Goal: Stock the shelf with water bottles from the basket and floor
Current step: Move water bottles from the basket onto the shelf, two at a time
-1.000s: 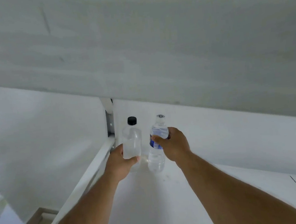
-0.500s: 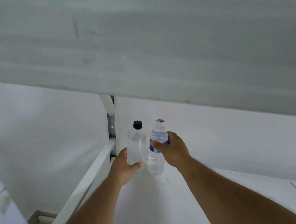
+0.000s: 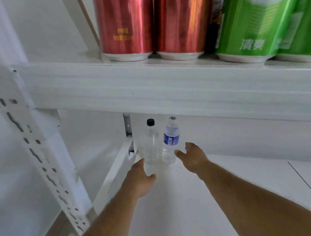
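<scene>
Two clear water bottles stand side by side at the back left corner of the white lower shelf [image 3: 225,196]. The black-capped bottle [image 3: 150,146] has no label, and my left hand [image 3: 140,178] still curls round its base, thumb in front and fingers on its left side. The blue-labelled bottle [image 3: 170,141] stands just to its right on its own. My right hand [image 3: 191,157] is off it, fingers spread, with the thumb tip a little short of the bottle's base.
The shelf above [image 3: 167,90] overhangs the bottles and carries red cans [image 3: 124,22] and green cans [image 3: 262,16]. A perforated white upright [image 3: 29,141] stands at the left. The lower shelf stretches bare to the right of the bottles.
My right hand has let go of the blue-labelled bottle and drawn back a little. My left hand slid down to the black-capped bottle's base. The view has pulled back, showing the upper shelf's cans.
</scene>
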